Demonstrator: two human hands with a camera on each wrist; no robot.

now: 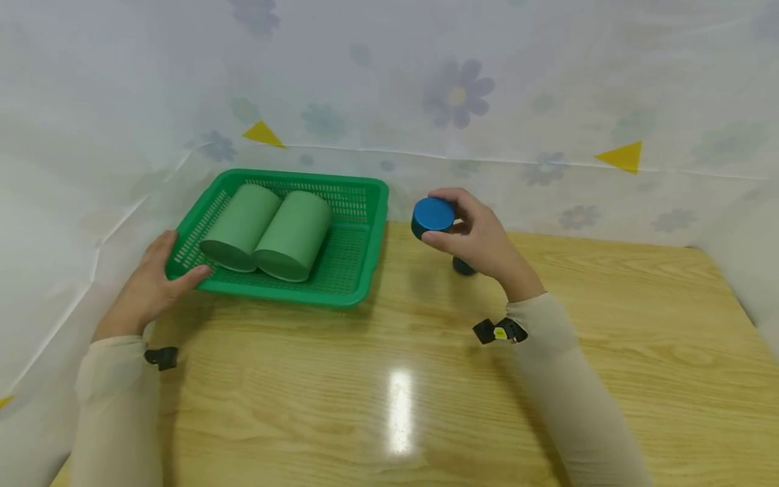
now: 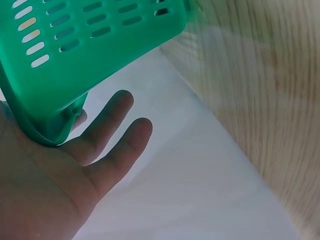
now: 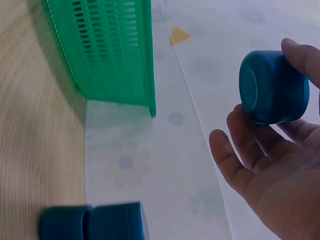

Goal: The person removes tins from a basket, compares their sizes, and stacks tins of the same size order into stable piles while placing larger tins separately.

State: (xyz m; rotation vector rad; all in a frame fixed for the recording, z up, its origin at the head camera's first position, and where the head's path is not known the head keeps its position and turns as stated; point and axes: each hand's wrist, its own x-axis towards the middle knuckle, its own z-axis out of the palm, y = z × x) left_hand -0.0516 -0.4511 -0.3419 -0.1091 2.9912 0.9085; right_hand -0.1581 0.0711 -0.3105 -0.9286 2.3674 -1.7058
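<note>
My right hand (image 1: 481,237) pinches a short blue cylinder (image 1: 433,215) between thumb and fingers, above the table and right of the basket. In the right wrist view the blue cylinder (image 3: 272,87) has a rounded edge and a flat round end. My left hand (image 1: 149,284) grips the near left corner of a green plastic basket (image 1: 359,297), its thumb over the rim. Two fingers stick out clear of the basket wall (image 2: 100,60) in the left wrist view. Two larger pale green cylinders (image 1: 243,223) lie side by side on the left in the basket.
More dark blue cylinders (image 3: 112,222) stand on the table right of the basket; in the head view one dark cylinder (image 1: 464,266) is mostly hidden by my right hand. A flower-patterned white sheet (image 1: 389,81) with yellow triangles bounds the wooden table (image 1: 316,392).
</note>
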